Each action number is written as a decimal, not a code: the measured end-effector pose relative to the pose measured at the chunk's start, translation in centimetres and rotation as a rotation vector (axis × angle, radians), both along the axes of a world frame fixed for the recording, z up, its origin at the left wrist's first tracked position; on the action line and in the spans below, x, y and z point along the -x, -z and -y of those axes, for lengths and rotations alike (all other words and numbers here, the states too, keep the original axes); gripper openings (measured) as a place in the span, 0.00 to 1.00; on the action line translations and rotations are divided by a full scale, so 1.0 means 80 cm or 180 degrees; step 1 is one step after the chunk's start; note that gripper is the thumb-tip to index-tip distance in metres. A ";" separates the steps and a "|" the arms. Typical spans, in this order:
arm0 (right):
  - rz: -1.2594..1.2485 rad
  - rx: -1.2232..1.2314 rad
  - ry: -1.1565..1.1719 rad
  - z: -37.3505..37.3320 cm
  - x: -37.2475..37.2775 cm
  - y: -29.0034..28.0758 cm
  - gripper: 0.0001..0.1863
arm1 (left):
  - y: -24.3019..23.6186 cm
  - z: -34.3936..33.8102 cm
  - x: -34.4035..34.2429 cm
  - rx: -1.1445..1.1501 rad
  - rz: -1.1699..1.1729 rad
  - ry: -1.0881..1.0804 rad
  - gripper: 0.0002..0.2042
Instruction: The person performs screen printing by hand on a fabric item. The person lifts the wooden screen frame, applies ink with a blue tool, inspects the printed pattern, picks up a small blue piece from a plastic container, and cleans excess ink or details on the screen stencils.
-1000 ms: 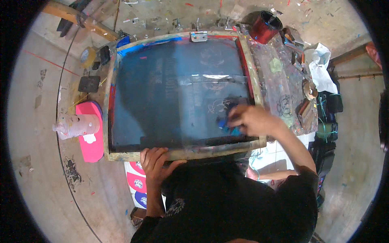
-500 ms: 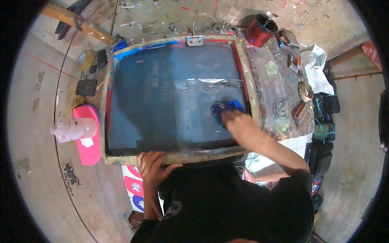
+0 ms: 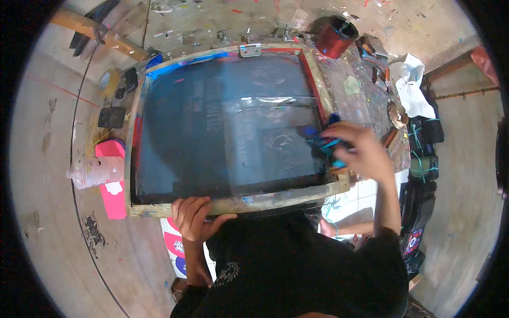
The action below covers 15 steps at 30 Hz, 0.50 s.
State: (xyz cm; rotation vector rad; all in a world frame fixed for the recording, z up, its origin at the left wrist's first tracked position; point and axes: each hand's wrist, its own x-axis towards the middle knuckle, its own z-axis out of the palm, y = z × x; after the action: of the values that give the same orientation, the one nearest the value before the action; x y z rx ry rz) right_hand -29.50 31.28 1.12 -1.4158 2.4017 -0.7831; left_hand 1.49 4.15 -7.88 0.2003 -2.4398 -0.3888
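Observation:
A screen printing frame (image 3: pixel 275 200) with wooden rails lies flat before me, its grey-blue mesh (image 3: pixel 185 148) showing faint stencil drawings and lettering. My left hand (image 3: pixel 193 216) is closed over the near rail, left of the middle, with the thumb spread along it. At the frame's right rail my right hand (image 3: pixel 365 151) holds a crumpled rag (image 3: pixel 330 146), stained dark blue and cyan and blurred by motion. Part of the rag reaches over the right edge of the mesh, beside a line drawing. A metal hinge clamp (image 3: pixel 250 50) sits on the far rail.
A red can (image 3: pixel 338 38) stands at the back right of the paint-spattered table (image 3: pixel 360 95), near white paper (image 3: pixel 412 87) and a tape roll (image 3: pixel 397 114). On the left are a pinkish bottle (image 3: pixel 94 171), pink sole-shaped pieces (image 3: pixel 112 204) and a dark block (image 3: pixel 112 117).
My right hand has moved right with the rag, from the drawing on the mesh to the right rail. The frame shifted slightly left in view; my left hand keeps its hold.

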 end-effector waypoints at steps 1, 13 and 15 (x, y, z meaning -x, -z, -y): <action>0.0260 0.0219 0.0552 -0.013 0.002 -0.015 0.18 | -0.002 0.005 0.002 0.0072 -0.0073 0.0006 0.27; 0.4747 0.2745 0.4733 -0.156 -0.216 0.272 0.28 | -0.073 0.046 0.009 0.0684 -0.0182 0.0532 0.35; 0.4927 0.2528 0.4774 -0.152 -0.241 0.282 0.28 | -0.071 0.050 0.009 0.0586 -0.0319 0.0635 0.37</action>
State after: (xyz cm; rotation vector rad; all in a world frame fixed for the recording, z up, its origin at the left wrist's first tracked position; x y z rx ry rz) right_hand -10.25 43.45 -21.46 1.1410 1.2740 -2.0242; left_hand 0.79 0.17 -2.20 -0.1396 -2.3863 -0.2513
